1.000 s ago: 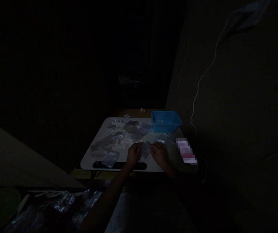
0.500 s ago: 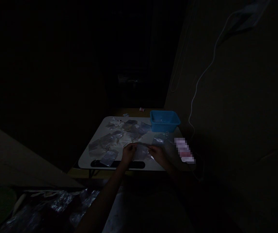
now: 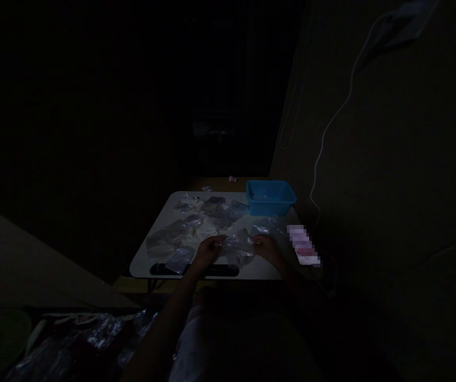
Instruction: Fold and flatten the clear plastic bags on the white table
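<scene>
Now small clear plastic bag (image 3: 236, 248) stretched flat between left hand (image 3: 209, 250) and right hand (image 3: 264, 248), each pinched shut on one edge, at near edge of white folding table (image 3: 160, 225); earlier held bunched, hands closer. Blue plastic tub (image 3: 270, 197) far right.

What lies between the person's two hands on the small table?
In the head view, a clear plastic bag spans from the left hand to the right hand, each gripping one side.
</scene>
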Available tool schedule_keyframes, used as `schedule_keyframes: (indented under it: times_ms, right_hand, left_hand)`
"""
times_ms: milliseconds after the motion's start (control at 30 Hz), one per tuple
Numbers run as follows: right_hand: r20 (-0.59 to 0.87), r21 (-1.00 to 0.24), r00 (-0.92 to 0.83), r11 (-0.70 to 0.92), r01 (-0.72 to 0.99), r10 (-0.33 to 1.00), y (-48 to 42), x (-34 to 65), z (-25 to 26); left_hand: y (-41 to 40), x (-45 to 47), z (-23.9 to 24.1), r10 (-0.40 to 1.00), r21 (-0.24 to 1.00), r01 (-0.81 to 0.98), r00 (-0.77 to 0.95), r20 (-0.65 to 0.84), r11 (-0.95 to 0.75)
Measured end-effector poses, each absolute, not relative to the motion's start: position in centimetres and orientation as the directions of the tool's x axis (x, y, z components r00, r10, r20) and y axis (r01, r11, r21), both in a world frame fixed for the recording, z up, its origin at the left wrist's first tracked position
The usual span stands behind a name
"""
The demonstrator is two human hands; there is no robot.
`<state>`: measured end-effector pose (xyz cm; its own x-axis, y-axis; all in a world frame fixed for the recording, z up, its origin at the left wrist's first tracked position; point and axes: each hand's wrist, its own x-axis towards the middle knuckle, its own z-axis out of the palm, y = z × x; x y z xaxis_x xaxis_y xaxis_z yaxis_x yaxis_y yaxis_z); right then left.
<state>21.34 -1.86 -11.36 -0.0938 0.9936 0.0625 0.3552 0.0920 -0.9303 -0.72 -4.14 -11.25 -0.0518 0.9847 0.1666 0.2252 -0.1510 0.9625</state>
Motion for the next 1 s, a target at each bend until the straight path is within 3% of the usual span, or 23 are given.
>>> schedule_keyframes:
  times_ms: [200,300,400,500,567,733,900,1000]
  right_hand:
    - [0.104,-0.924,0.001,0.097,0.369,0.995,-1.3,22.3,-11.8]
    - [0.106,-0.925,0.005,0.096,0.368,0.994,-1.5,22.5,-11.7]
    - [0.116,-0.926,-0.007,0.111,0.361,0.993,-1.8,22.2,-11.4]
    - [0.134,-0.925,-0.010,0.129,0.358,0.991,-2.2,21.8,-11.2]
    - [0.146,-0.923,0.001,0.136,0.360,0.989,-2.5,21.5,-11.0]
    - [0.215,-0.865,-0.129,0.250,0.436,0.968,-3.7,21.6,-10.3]
    - [0.345,-0.650,-0.431,0.544,0.531,0.834,-5.6,22.1,-9.5]
    - [0.329,-0.570,-0.514,0.600,0.560,0.792,-6.2,22.0,-9.3]
  left_hand:
    - [-4.6,-1.1,-11.4,0.949,0.942,0.250,-0.161,0.271,-0.226]
    - [-5.2,-1.2,-10.8,0.883,0.866,0.392,-0.219,0.415,-0.310]
    - [-6.6,-0.8,-9.6,0.833,0.662,0.600,0.012,0.553,-0.448]
    - [-8.2,0.2,-8.7,0.782,0.482,0.621,0.428,0.452,-0.618]
    - [-9.1,0.8,-8.5,0.751,0.418,0.624,0.545,0.373,-0.660]
    - [-10.1,1.5,-9.2,0.763,0.291,0.706,0.579,0.288,-0.646]
    - [-10.7,1.9,-8.8,0.778,0.201,0.754,0.584,0.231,-0.626]
    - [-10.6,2.4,-8.1,0.804,0.203,0.782,0.541,0.247,-0.589]
